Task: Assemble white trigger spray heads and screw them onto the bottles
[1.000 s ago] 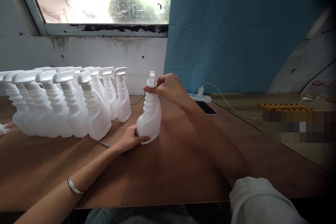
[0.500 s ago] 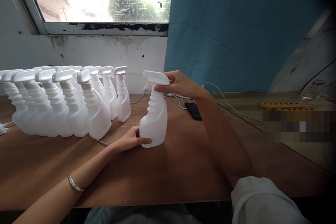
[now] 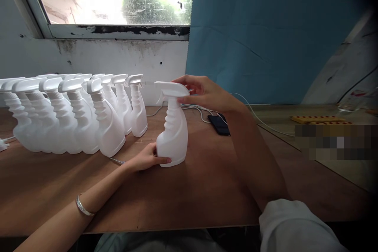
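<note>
A white spray bottle [image 3: 174, 138] stands upright on the brown table in front of me, its trigger and nozzle pointing left. Low on its left side, my left hand [image 3: 149, 156] grips the base, thumb across the front and the other fingers mostly hidden behind. At the top, my right hand [image 3: 201, 90] is closed on the spray head from the right, with fingers near the collar and over the back of the head. To the left, several like spray bottles [image 3: 79, 118] stand upright in close rows.
A dark phone [image 3: 219, 124] lies behind my right forearm, with white cables [image 3: 195, 107] around it. A thin metal rod [image 3: 116, 160] lies near my left wrist. Yellow strips [image 3: 319, 119] and a pixelated patch are at the right. Behind the table are a window and a blue cloth [image 3: 251, 39].
The spray head has turned, its nozzle swinging further left. My right hand has shifted round it with the fingers lifted a little; my left hand stays on the base.
</note>
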Demonstrator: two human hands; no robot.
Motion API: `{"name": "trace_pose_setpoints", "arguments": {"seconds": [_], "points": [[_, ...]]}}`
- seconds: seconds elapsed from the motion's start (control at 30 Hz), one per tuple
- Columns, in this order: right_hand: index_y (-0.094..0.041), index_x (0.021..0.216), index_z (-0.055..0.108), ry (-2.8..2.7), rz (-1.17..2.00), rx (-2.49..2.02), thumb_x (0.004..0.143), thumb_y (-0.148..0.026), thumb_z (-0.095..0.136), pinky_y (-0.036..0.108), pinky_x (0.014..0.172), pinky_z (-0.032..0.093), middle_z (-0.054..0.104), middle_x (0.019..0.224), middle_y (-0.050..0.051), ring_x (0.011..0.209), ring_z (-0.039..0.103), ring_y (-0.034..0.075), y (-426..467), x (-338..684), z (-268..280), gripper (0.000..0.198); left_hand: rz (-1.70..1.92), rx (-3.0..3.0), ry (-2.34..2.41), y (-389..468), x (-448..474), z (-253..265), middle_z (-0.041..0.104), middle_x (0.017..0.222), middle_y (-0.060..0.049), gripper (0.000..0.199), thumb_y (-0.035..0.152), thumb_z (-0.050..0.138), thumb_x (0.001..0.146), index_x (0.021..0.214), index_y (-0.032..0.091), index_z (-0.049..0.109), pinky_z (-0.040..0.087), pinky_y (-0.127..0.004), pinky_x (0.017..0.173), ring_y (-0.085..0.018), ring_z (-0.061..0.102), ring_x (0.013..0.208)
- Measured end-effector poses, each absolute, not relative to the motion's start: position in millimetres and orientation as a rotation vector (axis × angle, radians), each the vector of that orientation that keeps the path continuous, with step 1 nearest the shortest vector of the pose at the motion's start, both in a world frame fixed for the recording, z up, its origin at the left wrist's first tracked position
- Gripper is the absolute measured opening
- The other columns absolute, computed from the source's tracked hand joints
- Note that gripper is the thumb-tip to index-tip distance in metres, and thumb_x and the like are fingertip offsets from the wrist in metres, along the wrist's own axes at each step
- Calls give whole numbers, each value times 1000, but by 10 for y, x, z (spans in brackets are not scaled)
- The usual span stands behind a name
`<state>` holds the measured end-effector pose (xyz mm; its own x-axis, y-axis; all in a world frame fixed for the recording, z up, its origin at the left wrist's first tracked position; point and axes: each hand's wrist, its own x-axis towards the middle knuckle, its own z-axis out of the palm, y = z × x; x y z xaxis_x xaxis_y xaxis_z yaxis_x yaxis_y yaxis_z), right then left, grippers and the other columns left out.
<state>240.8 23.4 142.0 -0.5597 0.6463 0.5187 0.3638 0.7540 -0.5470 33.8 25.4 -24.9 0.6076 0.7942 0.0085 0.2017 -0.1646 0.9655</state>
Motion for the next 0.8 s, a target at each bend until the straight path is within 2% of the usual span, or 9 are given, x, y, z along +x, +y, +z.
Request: {"name": "trace_pose_setpoints", "arguments": {"seconds": [0.13, 0.27, 0.4, 0.53, 0.67, 0.8], "points": [[-28, 106, 60, -2145, 467, -767, 72, -22, 57, 36, 82, 47, 60, 110, -1, 99, 54, 21, 308, 2429, 1397, 34, 647, 1687, 824, 267, 330, -257, 61, 113, -8, 51, 31, 73, 62, 108, 14, 55, 42, -38, 91, -27, 53, 107], [-25, 104, 59, -1939, 157, -900, 71, -16, 56, 40, 82, 46, 57, 114, 3, 98, 54, 22, 380, 2442, 1353, 35, 635, 1706, 802, 263, 324, -250, 61, 114, -8, 50, 31, 72, 63, 107, 14, 55, 42, -37, 92, -26, 53, 108], [-22, 103, 56, -1909, -46, -1012, 70, -12, 52, 37, 74, 47, 61, 98, 3, 86, 57, 20, 311, 2450, 1372, 35, 628, 1691, 811, 253, 330, -236, 61, 114, -8, 51, 31, 72, 63, 109, 14, 55, 42, -37, 92, -26, 52, 109], [-22, 108, 52, -2109, 12, -1078, 72, -22, 57, 34, 69, 45, 63, 77, 1, 78, 58, 20, 118, 2436, 1417, 37, 625, 1677, 825, 251, 335, -230, 61, 114, -7, 52, 31, 73, 62, 108, 14, 55, 42, -37, 92, -26, 52, 109], [-21, 119, 44, -2228, 110, -1101, 70, -36, 62, 33, 64, 44, 62, 78, 2, 79, 58, 23, 8, 2349, 1406, 54, 623, 1670, 845, 245, 335, -226, 62, 113, -7, 51, 31, 73, 62, 107, 14, 55, 43, -37, 91, -26, 53, 108], [-20, 124, 38, -2118, -50, -1192, 70, -42, 61, 38, 68, 43, 61, 80, 4, 80, 58, 26, 25, 2257, 1368, 63, 626, 1673, 841, 237, 340, -220, 61, 114, -8, 52, 31, 73, 62, 107, 14, 54, 43, -37, 91, -26, 53, 108]]}}
